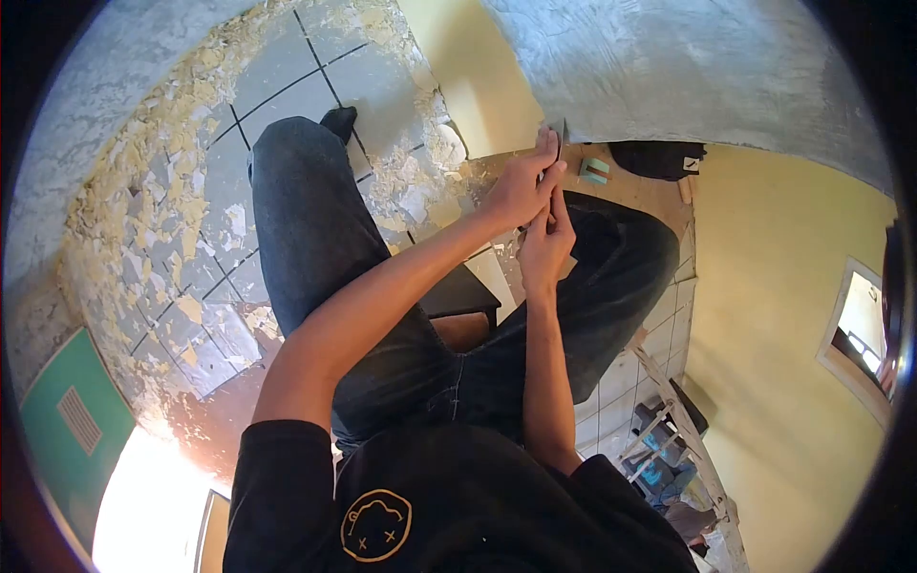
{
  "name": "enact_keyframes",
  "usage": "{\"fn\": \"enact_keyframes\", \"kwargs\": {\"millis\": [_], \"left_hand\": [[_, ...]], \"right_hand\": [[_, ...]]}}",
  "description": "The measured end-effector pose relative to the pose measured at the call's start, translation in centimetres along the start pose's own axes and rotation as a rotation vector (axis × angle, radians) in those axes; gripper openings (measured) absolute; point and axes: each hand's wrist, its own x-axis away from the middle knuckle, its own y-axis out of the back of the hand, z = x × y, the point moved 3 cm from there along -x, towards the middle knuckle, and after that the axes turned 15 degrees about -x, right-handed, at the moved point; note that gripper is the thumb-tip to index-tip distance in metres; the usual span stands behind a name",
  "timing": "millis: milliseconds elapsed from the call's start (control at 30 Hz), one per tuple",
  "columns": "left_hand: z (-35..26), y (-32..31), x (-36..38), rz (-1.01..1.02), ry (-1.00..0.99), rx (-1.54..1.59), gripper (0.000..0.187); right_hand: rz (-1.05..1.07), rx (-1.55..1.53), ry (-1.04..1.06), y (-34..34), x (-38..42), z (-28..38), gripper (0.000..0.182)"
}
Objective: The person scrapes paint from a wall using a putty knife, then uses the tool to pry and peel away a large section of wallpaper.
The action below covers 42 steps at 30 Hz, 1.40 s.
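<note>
A thin dark-edged scraper blade (562,131) stands out beyond my fingers, close to where yellow paint meets bare grey plaster on the wall (621,76). My left hand (530,181) is closed around the scraper near its blade. Just below, my right hand (546,250) is also closed, its fingers reaching up against the left one; the tool's handle is mostly hidden between them. Yellow paint (478,86) still covers a strip of wall to the left of the blade.
Paint flakes (162,248) litter the grey tiled floor (282,95). Beyond my knee lie a small teal-and-brown block (594,171) and a black bag (654,159). A wooden ladder (693,444) leans at the lower right. A dark stool (461,291) shows between my legs.
</note>
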Motion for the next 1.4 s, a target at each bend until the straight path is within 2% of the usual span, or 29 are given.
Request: {"fn": "enact_keyframes", "kwargs": {"millis": [100,133,200,233,267,300,333,433,467,500,567,600,633,700,733,833,867,900,967,1000,1100,1133,1167,1233,1300,1367,1400], "left_hand": [[-0.6,-0.1,0.6,-0.049,-0.105,-0.056,0.041],[-0.1,0.4,-0.4,-0.056,-0.106,-0.06,0.041],[1.4,0.1,-0.9,0.077,0.264,0.001,0.034],[1.1,-0.1,-0.6,0.087,0.265,0.005,0.034],[0.7,0.0,-0.4,0.139,0.284,0.032,0.024],[0.3,0.4,-0.2,0.182,0.304,0.057,0.026],[0.6,-0.4,0.5,0.024,0.06,-0.12,0.024],[-0.8,-0.3,0.5,-0.076,-0.071,-0.03,0.024],[0.3,-0.5,0.0,0.12,0.135,-0.079,0.028],[0.7,-1.2,0.6,0.14,0.155,-0.069,0.028],[0.7,-0.6,0.1,-0.044,-0.006,-0.078,0.044],[-0.2,-0.4,0.0,-0.33,-0.345,-0.146,0.044],[0.4,-0.5,-0.2,-0.332,-0.354,-0.152,0.044],[1.5,-1.3,-0.2,-0.19,-0.213,-0.155,0.044],[2.1,-1.1,-0.7,-0.053,0.014,-0.197,0.042],[1.8,-0.6,-0.7,0.004,0.086,-0.196,0.041],[1.5,-1.1,-0.2,-0.063,-0.002,-0.122,0.033],[1.7,-1.4,-0.6,-0.071,-0.007,-0.132,0.033],[1.1,-1.5,-0.4,-0.434,-0.407,-0.248,0.029],[2.0,-1.3,-0.4,-0.055,-0.042,-0.104,0.033],[1.2,-0.1,-0.8,0.0,0.07,-0.057,0.04],[1.2,-0.5,-0.5,0.03,0.086,-0.241,0.04],[1.4,-0.9,-0.8,0.022,0.077,-0.249,0.04],[0.3,-1.0,-0.7,-0.383,-0.386,-0.237,0.038],[-0.2,-0.1,-0.4,-0.366,-0.355,-0.268,0.039],[-1.2,0.7,-0.5,0.155,0.257,0.043,0.04],[-0.3,-0.1,-0.5,0.005,0.071,-0.096,0.038]], "right_hand": [[-0.031,-0.09,-0.049,0.1,0.8,1.2,0.04],[-0.04,-0.061,0.03,-0.3,0.0,0.6,0.04],[-0.005,-0.064,-0.019,-1.3,-1.6,-0.5,0.04],[0.033,-0.083,-0.044,-1.7,-2.2,-0.7,0.04],[0.049,-0.06,-0.027,-1.4,-1.5,-0.6,0.041],[0.062,-0.064,-0.023,-1.1,-0.3,-0.1,0.041],[0.01,-0.069,-0.031,-0.5,0.8,0.5,0.042],[-0.064,-0.133,-0.064,-0.5,0.5,0.8,0.044],[-0.032,-0.133,-0.074,-0.7,-0.1,0.1,0.043],[-0.003,-0.133,-0.088,-0.5,0.1,0.0,0.042],[-0.009,-0.187,-0.135,-0.6,0.6,0.7,0.042],[-0.029,-0.154,-0.146,-0.4,1.2,1.7,0.042],[-0.052,-0.119,-0.155,-0.3,1.3,2.1,0.043],[-0.057,-0.144,-0.151,-0.5,0.3,1.1,0.041],[-0.028,-0.137,-0.148,-0.8,-0.7,0.1,0.04],[-0.011,-0.14,-0.144,-0.9,-0.7,-0.1,0.039],[-0.03,-0.129,-0.142,-0.5,0.2,0.7,0.039],[-0.05,-0.117,-0.14,-0.2,0.9,1.5,0.04],[-0.05,-0.166,-0.186,-0.4,0.2,1.4,0.041],[-0.024,-0.165,-0.15,-0.7,-0.7,0.2,0.041],[-0.022,-0.148,-0.139,-0.9,-0.3,0.9,0.042],[-0.025,-0.151,-0.169,-0.6,0.7,1.9,0.042],[-0.024,-0.154,-0.193,-0.6,0.8,2.4,0.041],[-0.019,-0.138,-0.189,-0.6,0.0,2.3,0.041],[-0.028,-0.108,-0.207,-0.2,0.2,1.7,0.041],[-0.005,-0.201,-0.171,-0.6,-0.3,1.0,0.041],[-0.018,-0.193,-0.183,-0.5,0.2,1.6,0.04]]}}
